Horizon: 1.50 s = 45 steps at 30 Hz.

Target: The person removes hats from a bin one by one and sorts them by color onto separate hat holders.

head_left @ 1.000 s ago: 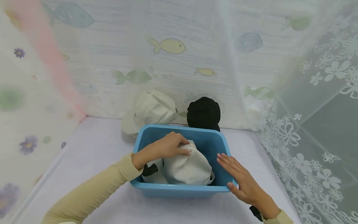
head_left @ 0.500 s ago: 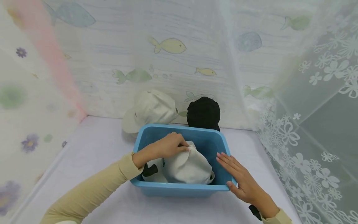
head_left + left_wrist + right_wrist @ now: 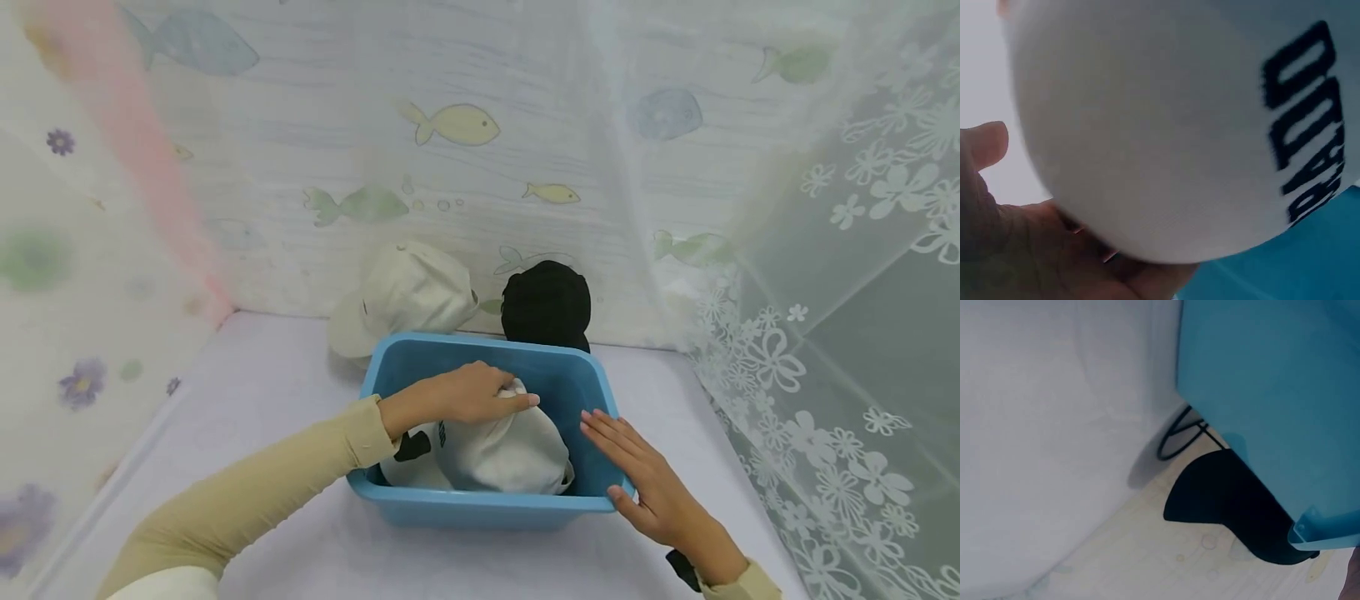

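A white cap (image 3: 517, 454) lies inside a blue basin (image 3: 487, 343). My left hand (image 3: 465, 393) reaches over the basin's left rim and grips the top of the cap's crown, thumb stretched across its front. In the left wrist view the white crown, with dark block letters, fills most of the picture; the left hand's (image 3: 1041, 250) fingers pass behind it and the thumb stands off its edge. My right hand (image 3: 648, 479) rests on the basin's right rim, fingers straight along the inner wall and thumb at the front corner.
Behind the basin stand a cream cap (image 3: 416, 287) and a black cap (image 3: 547, 302). A black wire loop (image 3: 1179, 434) shows beside the black cap in the right wrist view. White cloth (image 3: 285, 350) covers the surface; printed curtains (image 3: 465, 75) rise around it.
My left hand pinched up a fold of the crown half a second ago; now it has slid slightly right with its thumb spread. The right hand and basin stay put.
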Each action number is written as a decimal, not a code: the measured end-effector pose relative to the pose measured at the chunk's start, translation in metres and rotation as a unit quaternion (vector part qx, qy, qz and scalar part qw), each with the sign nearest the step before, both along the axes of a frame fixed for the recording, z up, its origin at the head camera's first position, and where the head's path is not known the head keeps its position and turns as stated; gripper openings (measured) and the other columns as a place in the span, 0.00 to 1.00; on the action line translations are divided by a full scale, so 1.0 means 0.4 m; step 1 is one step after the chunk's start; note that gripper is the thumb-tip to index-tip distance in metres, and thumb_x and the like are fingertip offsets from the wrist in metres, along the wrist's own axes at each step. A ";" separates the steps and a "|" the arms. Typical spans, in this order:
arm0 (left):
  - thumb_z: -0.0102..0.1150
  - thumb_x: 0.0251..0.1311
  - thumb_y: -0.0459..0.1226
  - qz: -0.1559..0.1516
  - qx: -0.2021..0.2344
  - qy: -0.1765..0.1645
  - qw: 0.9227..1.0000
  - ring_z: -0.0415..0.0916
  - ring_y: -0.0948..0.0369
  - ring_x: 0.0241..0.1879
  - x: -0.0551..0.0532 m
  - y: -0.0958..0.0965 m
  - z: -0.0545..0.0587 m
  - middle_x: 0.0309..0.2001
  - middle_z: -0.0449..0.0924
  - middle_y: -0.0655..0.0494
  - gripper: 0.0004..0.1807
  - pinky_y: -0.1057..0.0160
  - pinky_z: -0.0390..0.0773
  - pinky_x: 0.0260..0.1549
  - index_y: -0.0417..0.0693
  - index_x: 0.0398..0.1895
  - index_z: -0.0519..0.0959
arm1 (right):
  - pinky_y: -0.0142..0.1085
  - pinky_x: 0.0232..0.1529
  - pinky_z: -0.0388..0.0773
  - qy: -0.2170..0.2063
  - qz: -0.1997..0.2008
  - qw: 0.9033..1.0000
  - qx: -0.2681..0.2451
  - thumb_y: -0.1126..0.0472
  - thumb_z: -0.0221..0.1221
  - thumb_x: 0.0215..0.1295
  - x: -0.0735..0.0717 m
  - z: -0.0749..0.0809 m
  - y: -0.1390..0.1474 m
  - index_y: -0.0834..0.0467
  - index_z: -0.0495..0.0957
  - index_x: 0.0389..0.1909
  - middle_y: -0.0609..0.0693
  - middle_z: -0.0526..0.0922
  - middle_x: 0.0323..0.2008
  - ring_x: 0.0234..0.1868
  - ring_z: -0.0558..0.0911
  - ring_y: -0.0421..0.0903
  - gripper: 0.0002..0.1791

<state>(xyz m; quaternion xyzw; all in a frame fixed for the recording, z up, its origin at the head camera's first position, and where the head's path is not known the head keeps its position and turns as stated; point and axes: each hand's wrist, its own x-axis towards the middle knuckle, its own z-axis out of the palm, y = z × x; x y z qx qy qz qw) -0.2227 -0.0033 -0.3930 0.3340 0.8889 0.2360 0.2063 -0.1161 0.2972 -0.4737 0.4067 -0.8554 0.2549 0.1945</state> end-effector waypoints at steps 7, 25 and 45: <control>0.47 0.77 0.54 -0.034 -0.003 -0.011 0.999 0.81 0.58 0.38 -0.008 0.011 -0.007 0.41 0.85 0.49 0.28 0.61 0.79 0.38 0.42 0.59 0.82 | 0.36 0.81 0.44 -0.005 0.005 1.000 -0.007 0.45 0.43 0.80 -0.001 -0.003 0.001 0.67 0.67 0.72 0.59 0.68 0.74 0.78 0.61 0.54 0.34; 0.56 0.75 0.44 -0.008 0.062 0.012 0.998 0.61 0.65 0.17 0.030 0.004 0.032 0.16 0.61 0.60 0.21 0.70 0.60 0.19 0.49 0.20 0.74 | 0.38 0.81 0.44 0.010 0.020 0.999 -0.027 0.42 0.39 0.81 0.000 -0.004 0.006 0.68 0.68 0.71 0.62 0.70 0.72 0.77 0.62 0.55 0.36; 0.54 0.76 0.40 -0.017 0.175 -0.008 0.984 0.59 0.66 0.16 0.027 -0.069 0.082 0.14 0.57 0.62 0.18 0.70 0.62 0.23 0.48 0.23 0.78 | 0.39 0.81 0.45 0.011 0.024 0.999 -0.038 0.44 0.42 0.80 0.002 -0.009 0.010 0.69 0.68 0.70 0.61 0.70 0.72 0.77 0.62 0.55 0.35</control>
